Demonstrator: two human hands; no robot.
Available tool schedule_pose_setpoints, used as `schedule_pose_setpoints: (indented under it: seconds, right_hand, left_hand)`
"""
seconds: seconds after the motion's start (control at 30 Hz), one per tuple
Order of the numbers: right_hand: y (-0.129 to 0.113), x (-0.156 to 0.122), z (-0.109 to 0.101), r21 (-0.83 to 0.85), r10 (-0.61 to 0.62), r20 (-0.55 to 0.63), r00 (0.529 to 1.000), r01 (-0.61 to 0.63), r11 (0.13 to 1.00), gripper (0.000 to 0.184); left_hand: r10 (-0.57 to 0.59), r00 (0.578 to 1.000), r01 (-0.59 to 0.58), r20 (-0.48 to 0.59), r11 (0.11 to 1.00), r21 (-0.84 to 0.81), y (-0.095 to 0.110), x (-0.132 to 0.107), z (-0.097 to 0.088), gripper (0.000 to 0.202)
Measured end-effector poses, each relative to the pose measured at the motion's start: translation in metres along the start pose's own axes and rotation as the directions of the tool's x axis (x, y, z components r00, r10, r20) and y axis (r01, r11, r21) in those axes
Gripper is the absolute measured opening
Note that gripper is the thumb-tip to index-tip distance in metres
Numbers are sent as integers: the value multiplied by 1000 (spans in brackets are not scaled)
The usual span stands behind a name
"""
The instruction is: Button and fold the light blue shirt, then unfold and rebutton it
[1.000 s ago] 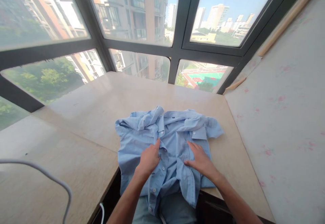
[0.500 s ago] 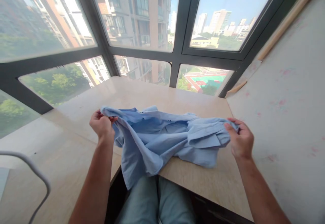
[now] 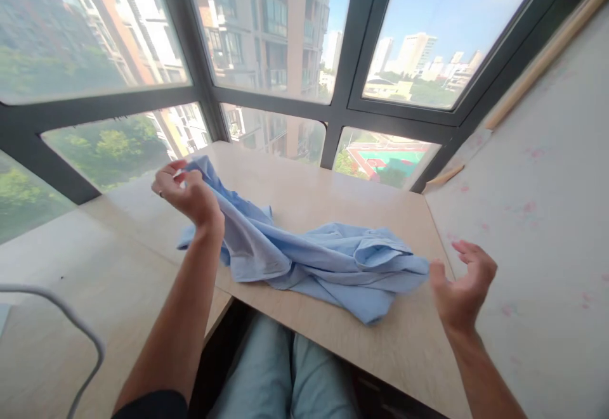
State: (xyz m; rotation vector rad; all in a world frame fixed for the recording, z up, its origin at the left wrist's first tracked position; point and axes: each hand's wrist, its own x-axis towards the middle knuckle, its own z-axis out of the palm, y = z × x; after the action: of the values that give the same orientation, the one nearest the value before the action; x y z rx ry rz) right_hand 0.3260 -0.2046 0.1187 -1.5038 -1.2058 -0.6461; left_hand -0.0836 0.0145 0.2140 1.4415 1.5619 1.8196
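Note:
A crumpled light blue shirt point(image 3: 323, 264) stretches across the tabletop, its right part lying on the surface. The left end is lifted beside my left hand point(image 3: 190, 197), whose curled fingers and thumb meet at the cloth's edge and appear to pinch it. On the other side, my right hand point(image 3: 461, 286) is open, thumb and fingers apart, with nothing in it. The shirt's right tip lies just left of that thumb.
The pale tabletop point(image 3: 304, 181) runs to dark-framed windows point(image 3: 285, 109). At lower left a grey cable point(image 3: 71, 324) curves over the surface. A papered wall point(image 3: 537, 216) rises on the right. My legs point(image 3: 285, 368) are below the table's near edge.
My right hand has let go of the shirt and opened, moving slightly right. My left hand has risen with its end of the cloth, and the shirt's right part has dropped onto the table.

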Motion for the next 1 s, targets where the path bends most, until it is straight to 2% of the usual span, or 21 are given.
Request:
schedule_pose_setpoints:
  seconds: [0.03,0.1,0.17,0.23,0.3,0.33,0.4,0.47,0.53,0.57,0.6,0.63,0.73,0.8,0.83,0.93,1.0]
  right_hand:
    - [-9,-4,4,43,-51,98,994,47,998,41]
    - [-27,-10,16,173,-129,295,947,80,982,46]
    - [-42,-14,35,271,-203,460,865,81,959,54]
    - [-52,-18,59,326,-261,607,751,64,943,66]
    - [-59,-23,88,361,-319,739,594,51,931,83]
    - [-61,-26,104,366,-344,799,494,54,929,91]
    - [-68,-31,134,331,-338,903,266,74,941,107]
    - [-76,-36,160,262,-270,962,51,116,958,119]
    - [-85,-39,180,224,-207,972,-113,166,960,125]
    - [-89,-40,187,227,-197,966,-168,187,956,125]
    - [-92,-40,192,239,-198,960,-199,208,948,122]
    - [-96,-39,195,251,-205,957,-206,232,940,117]
    - [-106,-38,198,255,-217,965,-147,336,906,91]
    - [-113,-37,197,230,-199,973,-119,390,892,71]
    - [-116,-36,198,222,-189,975,-119,399,890,61]
    - [-124,-30,202,207,-179,978,-110,375,904,36]
    - [-127,-18,208,204,-194,979,-63,337,919,29]
  left_hand:
    - [7,1000,-8,15,999,49,-5,-18,1,41]
    - [13,998,-22,60,989,144,-17,-57,6,44]
    - [8,994,-34,110,972,234,-29,-95,12,45]
    - [-17,986,-39,168,944,328,-42,-126,18,44]
    - [-71,967,-42,246,903,427,-53,-149,22,43]
    - [-106,943,-60,316,879,473,-59,-158,21,48]
    - [-197,863,-116,465,819,563,-71,-170,16,64]
    - [-312,757,-175,574,750,638,-84,-176,5,87]
    - [-390,678,-229,623,694,683,-96,-176,-8,102]
    - [-407,661,-247,631,675,695,-102,-175,-15,105]
    - [-408,666,-255,625,662,705,-108,-173,-20,104]
    - [-400,690,-251,603,649,718,-113,-170,-25,101]
    - [-363,814,-166,454,604,780,-124,-159,-36,92]
    - [-329,870,-106,366,601,792,-129,-151,-43,87]
    - [-316,881,-89,352,620,779,-131,-147,-47,80]
    - [-316,894,8,317,720,694,-138,-133,-62,41]
    - [-336,922,160,193,784,600,-145,-121,-72,26]
